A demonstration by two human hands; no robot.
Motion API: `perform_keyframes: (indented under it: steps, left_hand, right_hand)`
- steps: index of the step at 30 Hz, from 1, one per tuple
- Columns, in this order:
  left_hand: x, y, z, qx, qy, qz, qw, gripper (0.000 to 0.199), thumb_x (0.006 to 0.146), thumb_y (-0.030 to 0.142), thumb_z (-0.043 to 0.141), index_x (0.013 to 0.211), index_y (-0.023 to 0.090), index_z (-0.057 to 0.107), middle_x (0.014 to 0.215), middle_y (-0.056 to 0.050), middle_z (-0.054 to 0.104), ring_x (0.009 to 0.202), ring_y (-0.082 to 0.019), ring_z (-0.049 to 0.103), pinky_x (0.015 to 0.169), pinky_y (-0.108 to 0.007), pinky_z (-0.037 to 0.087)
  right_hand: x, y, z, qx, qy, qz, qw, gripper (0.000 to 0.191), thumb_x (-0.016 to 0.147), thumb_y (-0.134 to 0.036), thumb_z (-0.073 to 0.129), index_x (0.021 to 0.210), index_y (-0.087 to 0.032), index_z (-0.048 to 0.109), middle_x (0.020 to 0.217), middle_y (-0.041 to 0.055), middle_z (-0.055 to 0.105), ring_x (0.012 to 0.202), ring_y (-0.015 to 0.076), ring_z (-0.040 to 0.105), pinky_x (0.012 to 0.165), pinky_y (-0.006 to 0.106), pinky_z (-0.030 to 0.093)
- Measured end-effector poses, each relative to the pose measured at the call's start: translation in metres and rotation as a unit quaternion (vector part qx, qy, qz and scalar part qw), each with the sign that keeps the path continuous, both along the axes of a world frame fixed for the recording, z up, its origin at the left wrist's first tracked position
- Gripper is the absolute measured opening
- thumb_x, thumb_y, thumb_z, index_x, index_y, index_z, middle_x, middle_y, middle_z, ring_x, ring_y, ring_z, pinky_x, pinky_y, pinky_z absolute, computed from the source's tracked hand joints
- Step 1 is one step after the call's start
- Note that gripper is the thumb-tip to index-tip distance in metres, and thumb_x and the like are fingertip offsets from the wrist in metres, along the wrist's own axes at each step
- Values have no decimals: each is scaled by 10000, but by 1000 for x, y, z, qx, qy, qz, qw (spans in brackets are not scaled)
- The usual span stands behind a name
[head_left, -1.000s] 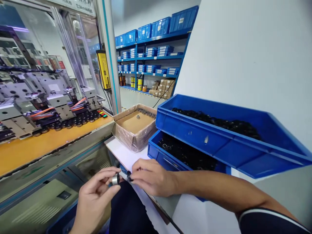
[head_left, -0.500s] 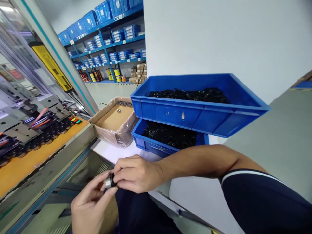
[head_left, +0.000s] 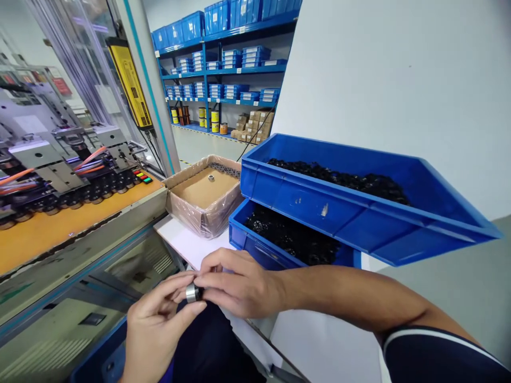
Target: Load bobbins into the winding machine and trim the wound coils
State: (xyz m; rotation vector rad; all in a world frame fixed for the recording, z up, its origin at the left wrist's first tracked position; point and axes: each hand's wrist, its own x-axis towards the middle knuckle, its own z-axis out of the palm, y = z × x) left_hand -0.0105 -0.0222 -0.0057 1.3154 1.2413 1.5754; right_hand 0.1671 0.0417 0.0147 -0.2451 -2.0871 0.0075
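Head view, lower centre: silver ring (head_left: 191, 293) is fingertip-pinched by left hand (head_left: 155, 322), adjoining black piece (head_left: 199, 292) by right hand (head_left: 243, 284).

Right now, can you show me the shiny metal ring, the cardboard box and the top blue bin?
Metal ring (head_left: 190, 293), head view: its silver outer side.
Cardboard box (head_left: 187, 213), head view: its plastic-wrapped front wall.
Top blue bin (head_left: 347, 218), head view: its long front wall.
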Motion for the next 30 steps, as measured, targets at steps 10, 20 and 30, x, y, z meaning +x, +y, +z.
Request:
perform_keyframes:
  steps: [10, 20, 30]
  left_hand:
    - [-8, 3, -3, -46, -62, -59, 995, 338, 578, 305, 930, 895, 258, 825, 800, -33, 823, 694, -222, 787, 697, -261, 656]
    - [1, 5, -15, -37, -132, -65, 988, 327, 612, 166, 906, 919, 218, 805, 850, -57, 826, 778, -217, 792, 743, -241, 639]
    - [-2, 8, 1, 182, 82, -11, 980, 341, 647, 77, 837, 909, 295, 812, 859, -12, 817, 757, -188, 772, 700, -228, 630]
  right_hand:
    - [1, 8, -3, 75, -12, 54, 996, 120, 945, -117, 557, 1034, -69, 621, 918, 106, 656, 849, 148, 630, 756, 258, 582]
    - [-3, 8, -2, 93, -9, 25, 995, 181, 945, -167, 557, 1060, -43, 620, 941, 134, 650, 909, 191, 620, 822, 323, 592]
    - [-1, 0, -6, 65, 19, -1, 998, 134, 955, -159, 546, 1049, -76, 593, 878, 116, 671, 851, 176, 617, 760, 317, 600]
